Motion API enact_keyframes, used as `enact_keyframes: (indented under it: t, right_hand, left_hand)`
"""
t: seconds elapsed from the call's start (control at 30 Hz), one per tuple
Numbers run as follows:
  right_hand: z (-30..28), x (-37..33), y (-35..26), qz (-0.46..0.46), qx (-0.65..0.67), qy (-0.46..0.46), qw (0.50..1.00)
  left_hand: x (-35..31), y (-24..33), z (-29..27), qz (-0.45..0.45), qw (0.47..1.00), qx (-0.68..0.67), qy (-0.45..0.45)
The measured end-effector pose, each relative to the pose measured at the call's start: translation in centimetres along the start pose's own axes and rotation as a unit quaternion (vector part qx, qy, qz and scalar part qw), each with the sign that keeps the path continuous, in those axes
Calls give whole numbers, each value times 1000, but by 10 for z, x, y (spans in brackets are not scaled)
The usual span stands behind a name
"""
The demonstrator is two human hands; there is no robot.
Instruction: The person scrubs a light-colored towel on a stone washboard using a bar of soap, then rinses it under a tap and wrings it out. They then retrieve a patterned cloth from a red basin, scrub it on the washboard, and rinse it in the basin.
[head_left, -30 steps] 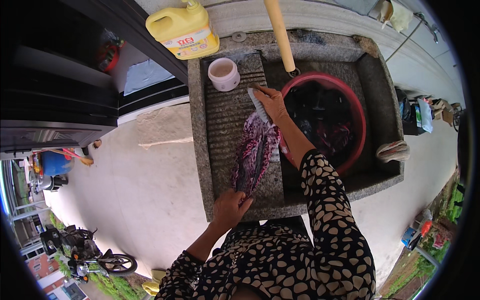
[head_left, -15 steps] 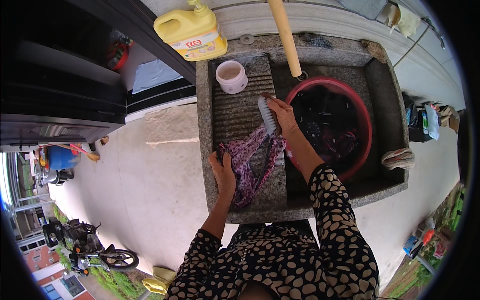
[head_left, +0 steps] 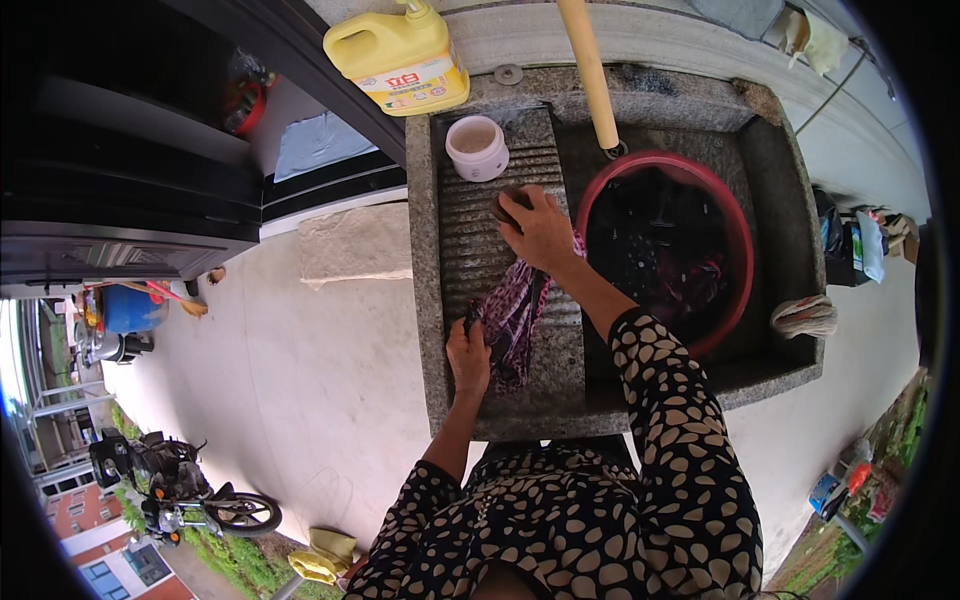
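Note:
My right hand (head_left: 545, 230) is closed around a scrub brush (head_left: 510, 203), its dark back showing and its bristles hidden. The brush is over the ridged washboard (head_left: 478, 235) on the left of the stone sink. A pink-and-dark patterned cloth garment (head_left: 517, 318) lies bunched on the slab, running from beneath my right hand toward my left. My left hand (head_left: 468, 358) grips the garment's left edge, near the slab's front left. Beyond the brush, a small pale pink tub (head_left: 477, 150) stands on the ridges.
In the sink's right basin, a red plastic tub (head_left: 742, 265) holds dark water and dark cloth. A yellow pipe (head_left: 590, 80) slants down behind it. On the back left rim stands a yellow detergent jug (head_left: 400, 65). A bundled pale cloth (head_left: 804, 316) hangs over the right rim.
My right hand has turned the brush over, from bristles showing to dark back up, and moved it slightly left. The garment has bunched narrower, and my left hand still grips it.

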State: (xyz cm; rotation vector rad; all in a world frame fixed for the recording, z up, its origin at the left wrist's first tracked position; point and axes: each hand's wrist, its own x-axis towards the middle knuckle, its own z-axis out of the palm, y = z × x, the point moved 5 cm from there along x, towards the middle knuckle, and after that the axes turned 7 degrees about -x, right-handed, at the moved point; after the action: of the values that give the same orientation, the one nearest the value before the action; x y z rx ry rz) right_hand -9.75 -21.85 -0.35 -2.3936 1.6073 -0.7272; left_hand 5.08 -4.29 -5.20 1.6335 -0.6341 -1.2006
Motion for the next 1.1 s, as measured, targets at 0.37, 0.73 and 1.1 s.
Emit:
enact_keyframes:
  t: [0.37,0.73,1.1]
  right_hand:
    - [8,-3,13,65,-84,-85,991]
    - [-3,-44,50,217,200,-166,941]
    - [-92,33,26,48,113,-91,988]
  left_hand:
    - [-18,-9,-1,-24,993,-108,52]
    - [4,46,8,-199,881,-419,-96]
    - [-52,110,57,-225,827,-487,-169]
